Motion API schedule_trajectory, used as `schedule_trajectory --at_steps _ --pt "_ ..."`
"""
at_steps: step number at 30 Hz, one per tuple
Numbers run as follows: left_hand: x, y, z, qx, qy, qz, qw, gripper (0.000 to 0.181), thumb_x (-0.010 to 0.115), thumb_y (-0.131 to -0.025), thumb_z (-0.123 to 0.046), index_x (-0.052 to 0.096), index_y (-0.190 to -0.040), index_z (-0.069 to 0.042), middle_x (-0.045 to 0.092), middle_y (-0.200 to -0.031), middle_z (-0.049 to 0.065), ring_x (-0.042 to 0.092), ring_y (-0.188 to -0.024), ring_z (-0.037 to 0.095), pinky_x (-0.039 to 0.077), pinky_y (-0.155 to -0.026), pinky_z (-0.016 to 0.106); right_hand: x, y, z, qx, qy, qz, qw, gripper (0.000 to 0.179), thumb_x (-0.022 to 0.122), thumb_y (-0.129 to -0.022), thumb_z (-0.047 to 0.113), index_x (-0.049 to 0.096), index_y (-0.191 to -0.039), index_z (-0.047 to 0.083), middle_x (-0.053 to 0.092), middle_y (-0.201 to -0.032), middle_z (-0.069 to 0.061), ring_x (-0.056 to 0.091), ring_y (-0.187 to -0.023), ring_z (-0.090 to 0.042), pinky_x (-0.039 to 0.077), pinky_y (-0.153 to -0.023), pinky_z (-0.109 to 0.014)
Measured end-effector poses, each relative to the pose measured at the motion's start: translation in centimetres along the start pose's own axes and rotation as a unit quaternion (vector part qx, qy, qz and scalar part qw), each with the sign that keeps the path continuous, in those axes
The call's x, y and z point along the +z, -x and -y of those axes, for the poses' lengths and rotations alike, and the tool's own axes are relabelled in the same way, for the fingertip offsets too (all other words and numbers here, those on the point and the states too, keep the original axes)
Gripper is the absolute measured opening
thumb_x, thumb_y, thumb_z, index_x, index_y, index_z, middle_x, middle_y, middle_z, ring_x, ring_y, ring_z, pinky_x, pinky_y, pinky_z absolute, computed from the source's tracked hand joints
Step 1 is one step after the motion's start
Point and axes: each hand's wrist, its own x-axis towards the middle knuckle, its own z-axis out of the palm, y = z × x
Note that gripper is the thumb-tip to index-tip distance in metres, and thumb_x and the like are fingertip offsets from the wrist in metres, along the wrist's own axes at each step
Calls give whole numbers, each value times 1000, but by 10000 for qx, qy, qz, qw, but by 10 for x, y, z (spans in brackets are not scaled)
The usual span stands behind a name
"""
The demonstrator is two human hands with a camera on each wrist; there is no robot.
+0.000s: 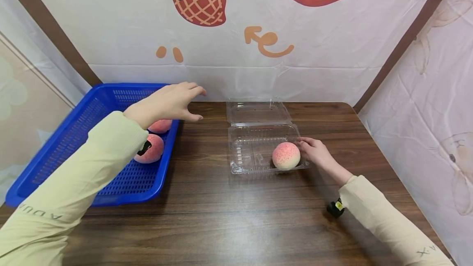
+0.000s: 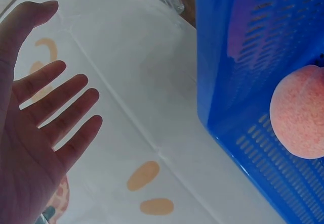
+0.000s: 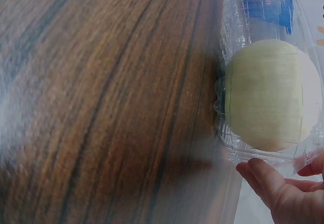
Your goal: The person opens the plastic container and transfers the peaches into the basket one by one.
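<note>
My left hand [image 1: 168, 102] is raised over the right rim of a blue plastic basket [image 1: 162, 175], fingers spread and holding nothing. Its fingers also show spread in the left wrist view. Two pink peaches [image 1: 152, 151] are visible in the basket, partly covered by my left arm. On the table lies a clear plastic clamshell box [image 1: 255, 151], its lid [image 1: 258, 112] folded back toward the wall. A pink and cream peach [image 1: 286, 156] sits in the box's right end. With thumb and fingers, my right hand [image 1: 315, 153] grips the box's right edge beside that peach.
The dark wooden table [image 1: 236, 216] carries the basket on the left and the box right of centre. A white printed cloth [image 1: 129, 24] hangs behind the table, and another cloth [image 1: 436, 106] hangs along the right side.
</note>
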Motion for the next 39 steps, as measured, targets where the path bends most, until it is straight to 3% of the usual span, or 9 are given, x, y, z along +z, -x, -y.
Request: schedule_trajectory --at_steps 22,39 --pt "1 -21 -23 229 25 265 9994 58 69 -75 -39 50 -121 -8 52 -115 9 51 -104 28 42 -86 44 0 1 3 -64 -71 48 9999 42 30 -97 7 30 -130 -20 40 -128 -35 42 -117 -40 43 -90 -36" --pt "8 -33 -38 543 -67 157 9984 57 70 -73 -37 52 -118 -7 54 -110 8 52 -101 28 44 -84 43 1 1 3 -23 38 27 10000 42 31 -97 8 32 -130 -19 41 -127 -34 45 -115 -39 44 -89 -37"
